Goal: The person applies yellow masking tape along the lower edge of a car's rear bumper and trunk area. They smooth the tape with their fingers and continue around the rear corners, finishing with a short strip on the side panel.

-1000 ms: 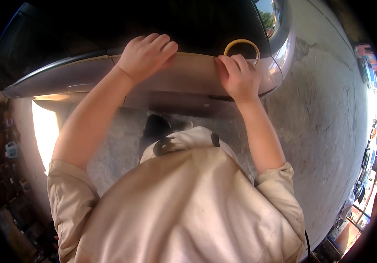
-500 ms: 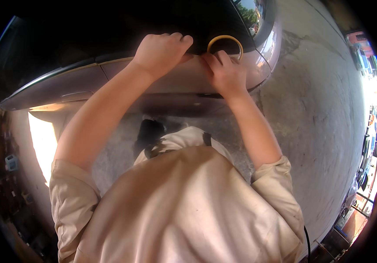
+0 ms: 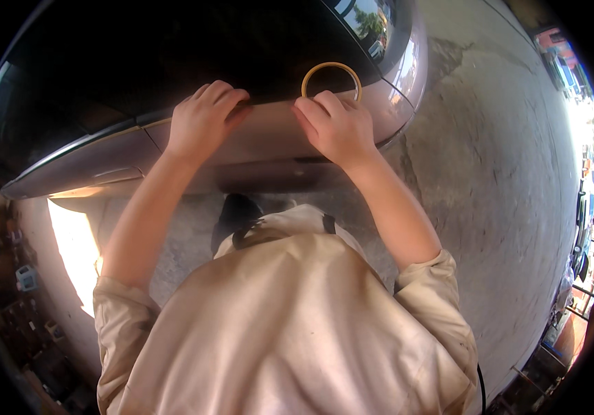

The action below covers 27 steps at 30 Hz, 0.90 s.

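Tan ring-shaped tape roll [image 3: 331,79] against black car glass [image 3: 172,55]. Glossy mauve-silver car body panel [image 3: 269,138]. Beige cloth shirt [image 3: 290,325]. Grey mottled concrete floor [image 3: 490,173].

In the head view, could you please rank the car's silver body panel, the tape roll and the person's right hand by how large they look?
1. Silver body panel
2. Right hand, though nearness to the camera may inflate it
3. Tape roll, partly hidden behind that hand

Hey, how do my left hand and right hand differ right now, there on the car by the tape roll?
The left hand lies apart from the tape roll, fingers curled over the edge where the dark glass meets the car body. The right hand sits right beside the roll, fingertips at its lower rim. Both are bare, palm down, pressed on the same panel edge.
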### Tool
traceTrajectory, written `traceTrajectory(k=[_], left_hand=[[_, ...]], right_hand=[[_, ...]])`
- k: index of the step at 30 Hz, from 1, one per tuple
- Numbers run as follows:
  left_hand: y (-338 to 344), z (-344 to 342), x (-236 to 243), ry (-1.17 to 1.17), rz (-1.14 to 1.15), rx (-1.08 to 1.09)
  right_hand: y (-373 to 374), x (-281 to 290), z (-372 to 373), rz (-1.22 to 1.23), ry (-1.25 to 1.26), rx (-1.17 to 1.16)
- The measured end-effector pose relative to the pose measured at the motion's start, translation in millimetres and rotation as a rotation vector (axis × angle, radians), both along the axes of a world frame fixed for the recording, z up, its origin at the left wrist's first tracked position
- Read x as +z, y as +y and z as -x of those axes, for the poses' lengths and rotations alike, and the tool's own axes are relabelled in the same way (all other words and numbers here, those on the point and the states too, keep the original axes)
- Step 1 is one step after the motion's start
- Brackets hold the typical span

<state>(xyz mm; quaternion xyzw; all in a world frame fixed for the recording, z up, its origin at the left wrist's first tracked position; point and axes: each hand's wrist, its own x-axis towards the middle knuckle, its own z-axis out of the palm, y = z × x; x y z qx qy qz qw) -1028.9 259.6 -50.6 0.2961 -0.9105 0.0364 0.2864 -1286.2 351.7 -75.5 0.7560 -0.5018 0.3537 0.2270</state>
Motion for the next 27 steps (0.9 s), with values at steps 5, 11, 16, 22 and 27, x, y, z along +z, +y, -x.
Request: traceTrajectory(k=[5,11,16,22,27], left_hand=[[-3.4,-2.6,1.3,0.04,0.04,-0.053],[-4.1,1.9,-2.4,0.063,0.086,-0.048],[-3.2,10.1,-4.8,0.068,0.127,-0.036],[-1.8,20.9,-4.3,0.055,0.134,-0.041],[1.1,38.7,-1.4,-0.048,0.099,-0.025]], right_hand=[[-3.6,-4.1,0.7,0.055,-0.005,0.005],[-5.0,-7.0,-2.1,0.003,-0.021,-0.052],[-7.0,-9.7,-2.0,0.002,-0.029,-0.06],[-7.9,-7.3,-2.5,0.009,-0.023,-0.068],[-8.6,-6.6,-3.5,0.014,-0.005,-0.08]])
